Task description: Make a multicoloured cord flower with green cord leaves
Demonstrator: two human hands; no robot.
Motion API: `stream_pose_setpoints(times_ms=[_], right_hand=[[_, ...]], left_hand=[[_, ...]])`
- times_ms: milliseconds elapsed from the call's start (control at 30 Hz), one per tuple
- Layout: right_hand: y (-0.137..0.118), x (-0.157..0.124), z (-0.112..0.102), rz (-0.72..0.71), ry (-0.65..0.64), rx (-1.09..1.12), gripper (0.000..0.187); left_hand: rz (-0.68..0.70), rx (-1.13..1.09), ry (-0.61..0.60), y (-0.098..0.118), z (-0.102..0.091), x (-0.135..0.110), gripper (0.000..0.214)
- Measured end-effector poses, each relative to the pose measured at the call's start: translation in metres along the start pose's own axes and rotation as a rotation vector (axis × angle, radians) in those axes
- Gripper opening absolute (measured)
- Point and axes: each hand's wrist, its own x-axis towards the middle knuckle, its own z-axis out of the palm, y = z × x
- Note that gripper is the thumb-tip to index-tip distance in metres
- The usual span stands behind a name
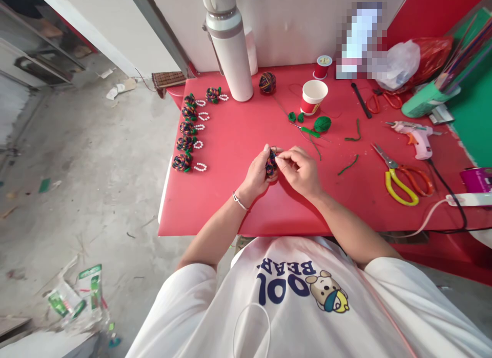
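Over the middle of the red table [238, 204], both of my hands meet around a small multicoloured yarn flower [271, 164]. My left hand [258, 174] cups it from the left with fingers curled round it; a thin bracelet sits on that wrist. My right hand [300, 168] pinches the flower's right side between thumb and fingers. Several finished yarn flowers with white bead loops [187, 142] lie in a row along the table's left edge.
A white flask [229, 50], a multicoloured yarn ball [267, 83], a paper cup [313, 96], a green yarn ball [322, 124], a red thread spool [323, 66], yellow-handled scissors [400, 181], a pink glue gun [417, 137] and its cable lie on the table. Bare concrete floor is at left.
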Motion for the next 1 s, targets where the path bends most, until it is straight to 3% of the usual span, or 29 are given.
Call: stream_pose_setpoints(times_ms=[100,233,500,667,867,1000], right_hand=[[0.003,0.006,0.0,0.205,0.01,0.274,0.032],[0.004,0.013,0.005,0.309,0.006,0.402,0.043],[-0.008,0.017,0.014,0.259,0.036,0.343,0.037],[-0.013,0.026,0.0,0.241,0.066,0.367,0.037],[-0.018,0.026,-0.009,0.227,-0.157,0.208,0.022],[-0.023,0.031,-0.007,0.082,-0.227,0.082,0.014]], left_hand=[[-0.033,0.006,-0.065,-0.004,-0.002,0.002,0.056],[-0.044,-0.014,-0.065,-0.004,-0.001,0.002,0.054],[-0.157,-0.107,-0.03,0.006,-0.001,0.002,0.051],[-0.193,-0.161,-0.079,0.01,-0.003,0.001,0.05],[-0.217,-0.243,-0.063,0.016,-0.004,0.001,0.056],[-0.223,-0.247,-0.053,0.014,-0.005,0.003,0.051]])
